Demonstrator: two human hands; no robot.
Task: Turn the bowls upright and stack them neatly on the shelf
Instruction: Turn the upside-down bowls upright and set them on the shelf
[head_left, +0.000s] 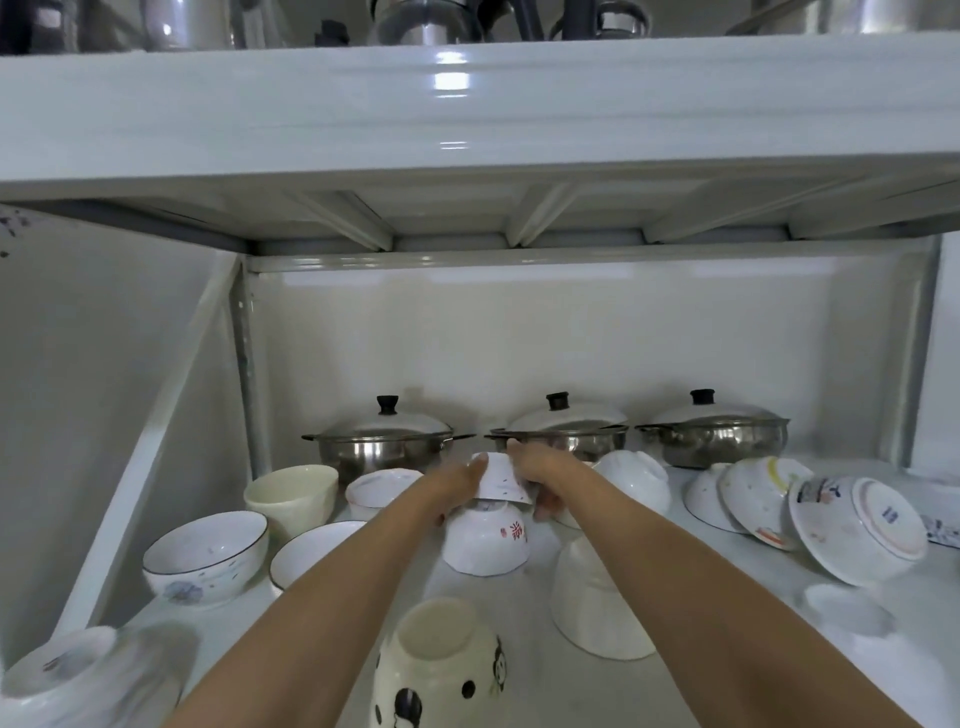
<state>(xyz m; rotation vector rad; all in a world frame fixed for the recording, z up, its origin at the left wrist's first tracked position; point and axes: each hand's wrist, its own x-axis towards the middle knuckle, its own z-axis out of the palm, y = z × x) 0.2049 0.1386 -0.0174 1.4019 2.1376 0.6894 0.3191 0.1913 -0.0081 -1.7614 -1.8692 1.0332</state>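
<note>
Both my hands hold a small white speckled bowl (500, 477), upside down, just above an inverted white bowl with red characters (485, 540) in the middle of the shelf (519, 613). My left hand (460, 483) grips its left side and my right hand (540, 475) grips its right side. Upright bowls stand at the left: a blue-rimmed one (208, 556), a cream one (291, 496), another blue-rimmed one (311, 551) and a small white one (379, 486). Upside-down bowls lie near the front: a dotted cream one (441, 665) and a white one (597, 608).
Three lidded steel pots (384, 441) (563, 431) (714, 431) line the back wall. At the right, tilted bowls (860, 530) (758, 493) lean on each other. An inverted white bowl (636, 480) sits behind my right arm. A bowl (67, 675) lies at the front left corner.
</note>
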